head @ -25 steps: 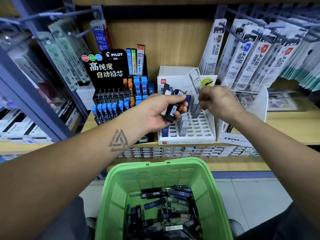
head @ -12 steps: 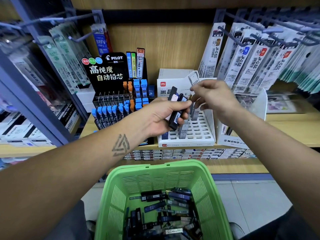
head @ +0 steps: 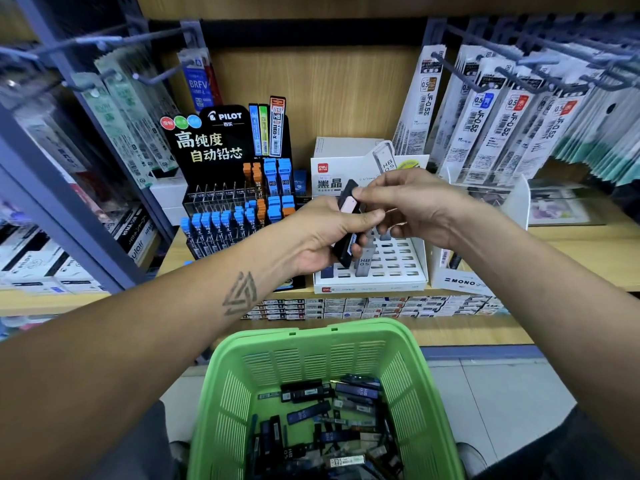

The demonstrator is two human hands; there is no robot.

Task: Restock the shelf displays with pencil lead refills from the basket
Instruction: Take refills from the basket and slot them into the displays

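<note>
My left hand [head: 325, 233] grips a small bunch of dark lead refill cases [head: 346, 220] in front of the white slotted display tray [head: 398, 268]. My right hand [head: 415, 206] reaches in from the right and pinches the top of one case in that bunch. A few grey HB refills [head: 363, 263] stand in the tray's slots. Below, the green basket [head: 311, 358] holds several loose refill cases [head: 332, 420].
A black Pilot display [head: 239, 188] with blue and orange refills stands left of the tray. A white Mono box [head: 464, 271] sits to the right. Hanging pen refill packs [head: 502, 109] on hooks crowd the upper right and left. Boxed stock lines the shelf edge [head: 363, 306].
My right hand came back from the tray's rear slots to the bunch in my left hand and now pinches a case there. My left hand has stayed roughly in place.
</note>
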